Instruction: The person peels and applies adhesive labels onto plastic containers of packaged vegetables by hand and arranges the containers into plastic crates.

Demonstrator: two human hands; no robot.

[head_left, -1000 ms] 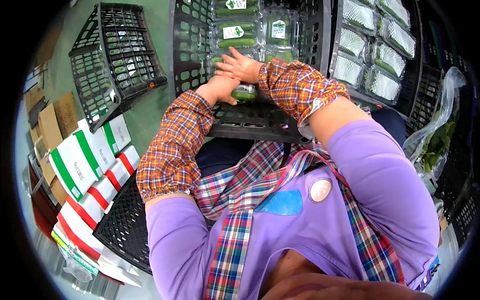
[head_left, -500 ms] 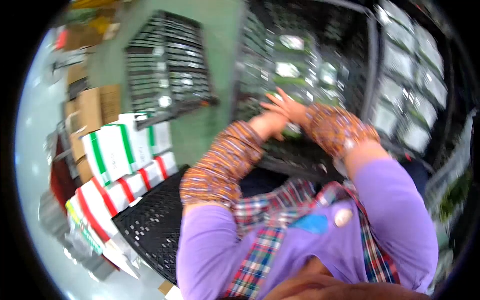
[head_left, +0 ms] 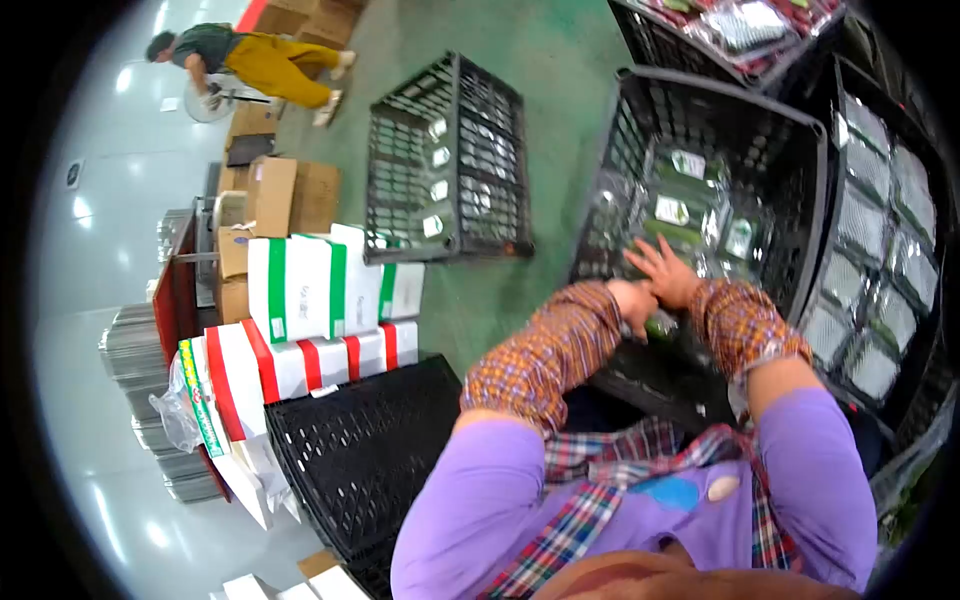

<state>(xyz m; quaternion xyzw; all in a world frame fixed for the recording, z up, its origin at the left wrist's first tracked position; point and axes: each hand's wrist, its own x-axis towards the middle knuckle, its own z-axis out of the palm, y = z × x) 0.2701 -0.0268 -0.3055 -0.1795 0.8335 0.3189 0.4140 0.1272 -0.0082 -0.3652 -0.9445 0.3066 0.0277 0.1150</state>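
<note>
My right hand (head_left: 668, 274) lies with its fingers spread over clear plastic packs of green vegetables (head_left: 672, 210) inside a black plastic crate (head_left: 815, 215). Close against it, my left hand (head_left: 630, 303) bends its fingers downward at the crate's near side. Whatever those fingers hold, if anything, is hidden. White labels show on several packs. A green item (head_left: 660, 325) under clear film sits just below both hands.
At the right stands a crate of wrapped packs (head_left: 865, 240); beyond is a crate of reddish packs (head_left: 745, 25). Leftward are another black crate (head_left: 445, 160), white cartons (head_left: 310, 285) and an upturned black crate (head_left: 365, 440). A person (head_left: 270, 65) stands far off beside a fan.
The view has swung so that the crates and cartons sit farther right and lower in the picture. More of the far person now shows. Both hands remain together over the packs.
</note>
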